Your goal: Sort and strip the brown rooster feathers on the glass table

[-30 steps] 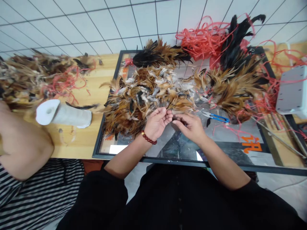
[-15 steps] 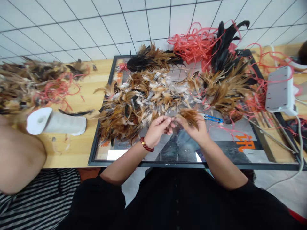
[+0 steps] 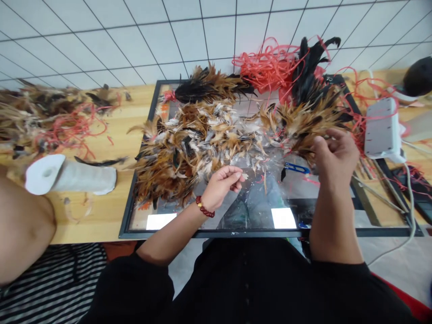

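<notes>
My left hand (image 3: 225, 183), with a red bead bracelet at the wrist, is closed in a pinch over the glass-topped board (image 3: 249, 207). A small pale feather tip (image 3: 245, 176) shows at its fingertips. Farther right, my right hand (image 3: 337, 155) hovers by the bunch of brown and black feathers (image 3: 307, 119), thumb and fingers apart. No feather is visible in its grasp, though the palm side is partly hidden. Between the hands lie blue thread snips (image 3: 297, 168). A wide heap of loose brown and white feathers (image 3: 199, 139) spreads beyond my left hand.
Pink plastic ribbon (image 3: 270, 67) is piled against the tiled wall. A tied dark feather bunch (image 3: 212, 87) lies before it. To the right sits a white power box (image 3: 381, 128) with a cable. At left are a white roll (image 3: 77, 175), more feathers (image 3: 50, 101) and another person's arm (image 3: 23, 225).
My right hand has left the left hand and moved right, to the brown feather bunch. The brown feathers it held no longer show in it. My left hand keeps its pinch.
</notes>
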Tool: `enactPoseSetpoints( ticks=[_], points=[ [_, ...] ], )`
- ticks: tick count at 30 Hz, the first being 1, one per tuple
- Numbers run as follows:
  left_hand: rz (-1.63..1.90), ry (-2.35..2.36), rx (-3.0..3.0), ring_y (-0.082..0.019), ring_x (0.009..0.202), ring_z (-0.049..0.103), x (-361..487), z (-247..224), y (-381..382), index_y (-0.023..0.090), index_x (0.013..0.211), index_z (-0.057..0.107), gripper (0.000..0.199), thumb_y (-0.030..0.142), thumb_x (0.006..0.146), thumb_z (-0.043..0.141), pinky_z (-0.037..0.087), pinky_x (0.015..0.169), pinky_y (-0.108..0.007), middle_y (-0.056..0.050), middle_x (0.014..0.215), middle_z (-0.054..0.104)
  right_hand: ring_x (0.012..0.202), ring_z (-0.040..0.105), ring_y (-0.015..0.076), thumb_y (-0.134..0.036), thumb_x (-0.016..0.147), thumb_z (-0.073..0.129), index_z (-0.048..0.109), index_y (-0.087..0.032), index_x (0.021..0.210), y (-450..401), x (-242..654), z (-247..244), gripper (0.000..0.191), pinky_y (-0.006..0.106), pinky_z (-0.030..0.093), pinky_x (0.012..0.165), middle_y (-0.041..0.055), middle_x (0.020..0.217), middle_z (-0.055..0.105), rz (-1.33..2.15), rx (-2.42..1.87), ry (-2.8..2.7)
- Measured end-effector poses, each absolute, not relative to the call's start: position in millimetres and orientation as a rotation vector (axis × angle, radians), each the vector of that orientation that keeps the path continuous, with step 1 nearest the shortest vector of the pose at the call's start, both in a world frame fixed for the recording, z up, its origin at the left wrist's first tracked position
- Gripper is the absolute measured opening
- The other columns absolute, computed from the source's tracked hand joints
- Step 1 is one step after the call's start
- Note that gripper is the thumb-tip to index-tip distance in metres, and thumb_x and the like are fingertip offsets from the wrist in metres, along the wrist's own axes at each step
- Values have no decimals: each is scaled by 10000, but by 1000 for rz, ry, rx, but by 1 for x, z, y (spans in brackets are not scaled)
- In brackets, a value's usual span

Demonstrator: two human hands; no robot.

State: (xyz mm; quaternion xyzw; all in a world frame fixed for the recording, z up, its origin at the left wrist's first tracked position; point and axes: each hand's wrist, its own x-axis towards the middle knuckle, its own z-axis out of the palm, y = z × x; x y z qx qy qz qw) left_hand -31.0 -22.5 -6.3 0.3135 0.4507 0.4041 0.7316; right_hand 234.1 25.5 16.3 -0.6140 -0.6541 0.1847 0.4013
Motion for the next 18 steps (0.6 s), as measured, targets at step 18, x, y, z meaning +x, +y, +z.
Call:
enactPoseSetpoints(
  ticks=[18],
  points=[
    [1231,1058,815,-36,386,408,-44,-16,-3,171,819,655,395,537,741,779,256,373,-179,51,527,578,843,700,323,-199,817,640,782,-164,855,92,187,1,152,446,501,772,174,900,737,51,-1934,-2050]
  ],
)
